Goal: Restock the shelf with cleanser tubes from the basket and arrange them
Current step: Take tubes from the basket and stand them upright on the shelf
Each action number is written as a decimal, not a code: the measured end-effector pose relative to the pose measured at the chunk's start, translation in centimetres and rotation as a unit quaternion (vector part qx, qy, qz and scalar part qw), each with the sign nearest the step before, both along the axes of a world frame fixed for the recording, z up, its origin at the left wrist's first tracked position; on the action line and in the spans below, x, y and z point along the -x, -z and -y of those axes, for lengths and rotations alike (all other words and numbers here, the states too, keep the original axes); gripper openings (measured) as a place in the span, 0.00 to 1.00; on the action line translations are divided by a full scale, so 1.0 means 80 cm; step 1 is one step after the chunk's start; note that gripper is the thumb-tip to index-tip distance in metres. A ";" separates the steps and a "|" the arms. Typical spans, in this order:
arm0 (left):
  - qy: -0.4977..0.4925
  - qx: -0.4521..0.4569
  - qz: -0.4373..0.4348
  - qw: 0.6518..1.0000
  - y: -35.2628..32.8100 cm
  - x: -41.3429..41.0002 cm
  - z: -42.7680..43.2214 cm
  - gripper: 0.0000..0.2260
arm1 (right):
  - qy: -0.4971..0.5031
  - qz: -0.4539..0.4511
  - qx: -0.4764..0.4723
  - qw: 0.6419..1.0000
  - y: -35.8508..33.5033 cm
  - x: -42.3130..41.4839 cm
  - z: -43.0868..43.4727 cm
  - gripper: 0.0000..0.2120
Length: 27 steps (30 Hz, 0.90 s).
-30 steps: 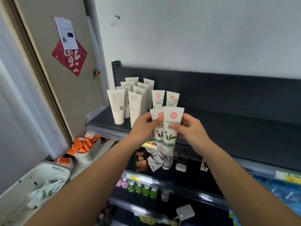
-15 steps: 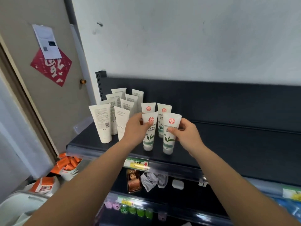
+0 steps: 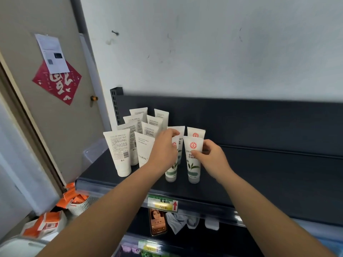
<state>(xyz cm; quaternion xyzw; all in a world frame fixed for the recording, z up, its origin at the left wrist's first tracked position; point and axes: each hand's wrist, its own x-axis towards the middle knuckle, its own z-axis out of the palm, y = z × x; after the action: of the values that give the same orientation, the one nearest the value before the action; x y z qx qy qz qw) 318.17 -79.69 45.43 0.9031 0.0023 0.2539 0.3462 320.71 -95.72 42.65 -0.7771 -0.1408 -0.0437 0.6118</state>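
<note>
**Two more tubes land on the shelf**

Two green-leaf tubes [image 3: 193, 169] hang in the air a second ago. Now they stand cap-down near the front of the dark shelf [image 3: 259, 175], side by side, just in front of two matching tubes [image 3: 196, 134]. The left hand [image 3: 163, 153] curls its fingers round the top of the left tube [image 3: 171, 172]. The right hand [image 3: 213, 160] pinches the right tube [image 3: 194, 165]. Both hands look ready to let go.

— How many tubes are on that shelf [image 3: 259, 175]?
— I count eight plain white tubes [image 3: 117, 154], in two columns of four; four green-leaf tubes [image 3: 193, 165] with red seals, two by two; one phone [image 3: 157, 222] below; the orange packets [image 3: 74, 198] I can't count.
</note>
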 end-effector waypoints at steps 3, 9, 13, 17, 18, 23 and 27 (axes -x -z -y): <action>-0.002 0.003 0.013 1.000 0.001 -0.005 0.004 0.16 | -0.001 0.019 0.009 1.000 -0.006 -0.001 -0.003 0.11; 0.006 0.012 0.015 1.000 0.004 -0.013 0.005 0.15 | 0.035 0.051 0.040 0.997 -0.012 -0.005 0.003 0.07; 0.013 0.011 0.009 1.000 0.004 -0.016 0.008 0.15 | 0.044 0.064 0.043 0.996 -0.017 -0.007 0.002 0.06; 0.017 -0.022 0.000 1.000 0.003 -0.017 0.010 0.16 | 0.063 0.063 0.041 0.995 -0.015 -0.004 0.002 0.06; 0.017 -0.029 -0.003 0.999 0.002 -0.016 0.011 0.16 | 0.067 0.062 0.039 0.995 -0.014 -0.004 0.003 0.06; 0.020 -0.075 -0.038 0.996 -0.007 -0.010 0.013 0.20 | 0.046 0.048 0.059 0.996 -0.019 -0.005 0.003 0.06; 0.028 -0.084 -0.053 0.995 -0.012 -0.003 0.011 0.22 | 0.013 0.033 0.114 0.993 -0.023 -0.003 0.003 0.10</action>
<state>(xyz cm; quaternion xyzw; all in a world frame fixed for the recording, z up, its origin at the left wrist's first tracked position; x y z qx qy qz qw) 318.42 -80.57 46.38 0.9409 -0.0259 0.1955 0.2753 320.99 -95.92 44.47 -0.8420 -0.1544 -0.0607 0.5133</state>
